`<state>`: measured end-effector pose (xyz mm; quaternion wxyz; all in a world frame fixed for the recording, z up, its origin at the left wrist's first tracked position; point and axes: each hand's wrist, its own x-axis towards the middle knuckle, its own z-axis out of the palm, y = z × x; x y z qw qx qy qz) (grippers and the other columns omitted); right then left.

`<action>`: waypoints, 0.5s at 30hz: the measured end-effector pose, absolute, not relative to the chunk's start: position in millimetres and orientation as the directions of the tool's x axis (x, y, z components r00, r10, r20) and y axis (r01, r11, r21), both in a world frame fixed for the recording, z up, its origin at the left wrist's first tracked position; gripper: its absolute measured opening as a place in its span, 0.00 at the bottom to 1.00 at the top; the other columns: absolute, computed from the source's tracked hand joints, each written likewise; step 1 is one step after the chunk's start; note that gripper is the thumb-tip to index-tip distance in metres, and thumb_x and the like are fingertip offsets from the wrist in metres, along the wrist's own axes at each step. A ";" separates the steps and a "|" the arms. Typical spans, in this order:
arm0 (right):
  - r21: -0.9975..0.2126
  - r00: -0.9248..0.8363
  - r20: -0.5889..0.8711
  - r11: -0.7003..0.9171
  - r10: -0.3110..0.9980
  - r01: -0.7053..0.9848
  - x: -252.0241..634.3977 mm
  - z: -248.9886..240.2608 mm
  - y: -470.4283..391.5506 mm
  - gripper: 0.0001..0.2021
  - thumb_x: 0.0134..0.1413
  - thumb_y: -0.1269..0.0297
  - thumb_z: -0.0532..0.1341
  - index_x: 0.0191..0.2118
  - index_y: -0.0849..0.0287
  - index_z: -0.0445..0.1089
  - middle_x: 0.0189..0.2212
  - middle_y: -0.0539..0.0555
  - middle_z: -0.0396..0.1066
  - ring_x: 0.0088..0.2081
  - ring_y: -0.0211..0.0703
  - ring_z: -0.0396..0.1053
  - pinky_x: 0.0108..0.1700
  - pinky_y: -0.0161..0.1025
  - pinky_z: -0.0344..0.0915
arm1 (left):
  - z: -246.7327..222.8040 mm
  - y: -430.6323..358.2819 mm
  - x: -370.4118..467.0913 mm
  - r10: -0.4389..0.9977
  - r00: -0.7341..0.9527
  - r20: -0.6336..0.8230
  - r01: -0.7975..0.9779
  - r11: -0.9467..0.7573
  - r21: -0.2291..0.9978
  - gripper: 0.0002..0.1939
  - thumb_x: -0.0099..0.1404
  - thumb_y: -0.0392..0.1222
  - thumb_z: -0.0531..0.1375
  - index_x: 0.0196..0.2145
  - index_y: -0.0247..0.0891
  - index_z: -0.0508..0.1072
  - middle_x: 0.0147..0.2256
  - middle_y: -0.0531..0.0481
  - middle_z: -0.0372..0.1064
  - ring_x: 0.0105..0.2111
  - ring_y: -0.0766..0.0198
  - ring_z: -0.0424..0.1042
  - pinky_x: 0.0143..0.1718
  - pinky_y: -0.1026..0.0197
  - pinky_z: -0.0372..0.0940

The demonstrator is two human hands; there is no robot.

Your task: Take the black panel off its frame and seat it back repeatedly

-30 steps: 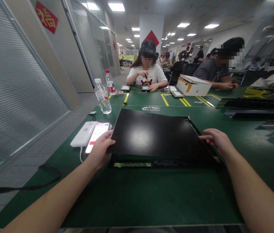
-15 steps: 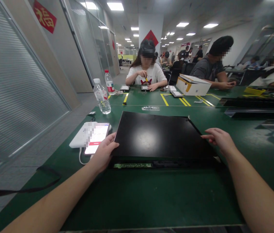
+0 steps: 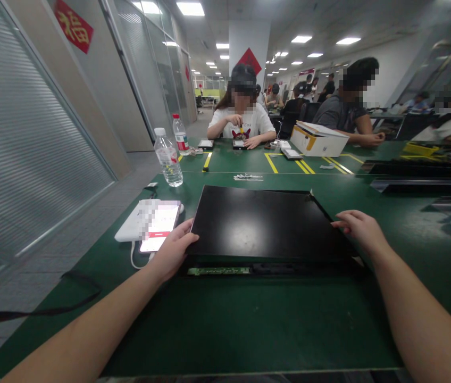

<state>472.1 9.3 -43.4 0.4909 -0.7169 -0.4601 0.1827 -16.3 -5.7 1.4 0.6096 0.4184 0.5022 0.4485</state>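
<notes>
A glossy black screen panel (image 3: 257, 221) lies over a black frame (image 3: 309, 269) on the table, and a ceiling light reflects in its surface. A strip of green circuit board (image 3: 217, 271) shows along the near side of the frame. My left hand (image 3: 175, 247) grips the panel's left edge, thumb on top and fingers partly hidden at the side. At the right edge, my right hand (image 3: 359, 229) has its fingers bent together with the tips at the panel's rim. Its thumb is mostly hidden.
A phone (image 3: 161, 226) lies on a white box (image 3: 135, 221) at left, with a water bottle (image 3: 168, 159) beyond. Dark metal-like strips (image 3: 417, 185) lie at right. Across the green table (image 3: 249, 330), a person (image 3: 241, 117) works on a small device near a white carton (image 3: 319, 139).
The panel's left edge has shifted slightly to the right, with my left hand moving along. My right hand stays nearly in place.
</notes>
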 end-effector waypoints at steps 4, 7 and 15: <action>-0.833 0.538 0.115 -0.214 0.835 0.511 470.8 -40.9 8.9 0.12 0.49 0.51 0.65 0.35 0.53 0.76 0.26 0.55 0.78 0.29 0.47 0.72 0.32 0.43 0.67 | -0.7 -4.4 -16.9 0.967 0.106 -0.230 -0.124 0.242 0.962 0.32 0.51 0.37 0.65 0.56 0.37 0.76 0.39 0.48 0.82 0.36 0.52 0.80 0.34 0.58 0.69; -0.783 0.542 0.113 -0.262 0.833 0.565 465.6 -34.4 7.1 0.11 0.50 0.52 0.65 0.35 0.52 0.76 0.28 0.55 0.79 0.32 0.49 0.74 0.35 0.44 0.67 | -1.0 -3.8 -17.5 0.966 0.113 -0.232 -0.127 0.245 0.961 0.30 0.51 0.36 0.64 0.55 0.38 0.78 0.38 0.49 0.82 0.36 0.52 0.80 0.33 0.58 0.69; -0.656 0.533 0.182 -0.302 0.826 0.692 453.1 -24.7 3.0 0.08 0.48 0.54 0.64 0.33 0.50 0.76 0.28 0.54 0.80 0.32 0.52 0.75 0.33 0.44 0.64 | 0.9 -3.3 -19.3 0.961 0.131 -0.244 -0.114 0.259 0.959 0.25 0.53 0.35 0.66 0.51 0.39 0.80 0.40 0.46 0.83 0.43 0.47 0.81 0.37 0.56 0.72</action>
